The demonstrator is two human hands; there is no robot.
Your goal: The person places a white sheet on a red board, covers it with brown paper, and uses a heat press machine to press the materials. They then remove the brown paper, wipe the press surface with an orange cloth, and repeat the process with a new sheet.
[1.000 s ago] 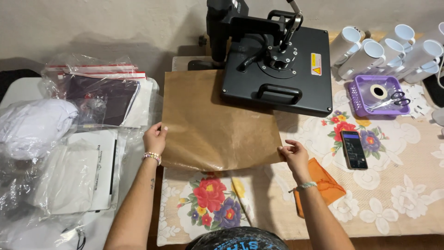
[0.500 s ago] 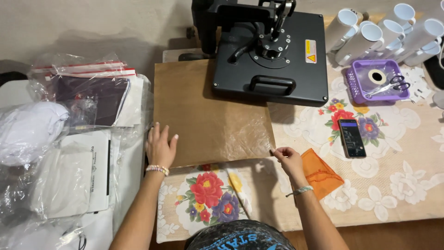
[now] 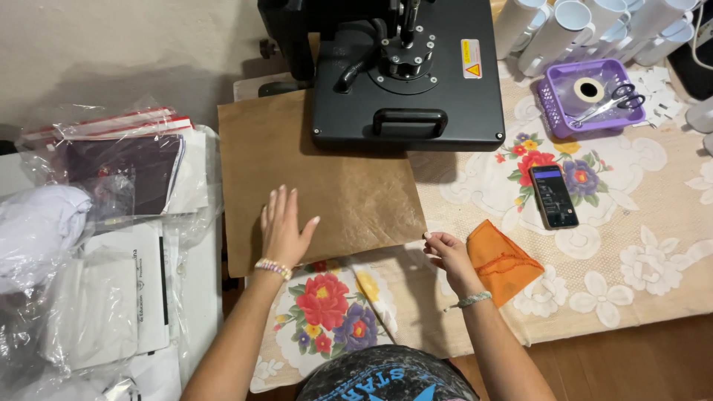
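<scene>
The left hand [image 3: 284, 232] is lying flat, fingers spread apart, on a brown sheet of paper [image 3: 327, 186] that is resting on the surface [image 3: 653, 215], with its far edge tucked under the black heat press [image 3: 405, 74]. The right hand [image 3: 445, 252] is sitting at the sheet's near right corner with its fingers curled together, seemingly pinching that corner, though the grip itself is too small to tell for certain. An orange cloth [image 3: 501, 260] is lying just beside the right hand, on the floral lace tablecloth [image 3: 327, 312] that is covering the surface. A smartphone [image 3: 553, 196] is lying face up farther right, well apart from both hands. Behind it, a purple basket [image 3: 553, 100] is holding scissors [image 3: 613, 104] and a roll of tape [image 3: 588, 90], and white mugs [image 3: 564, 26] are lying on their sides near it. To the left, clear plastic bags [image 3: 96, 223] of folded items are piled beside the sheet.
</scene>
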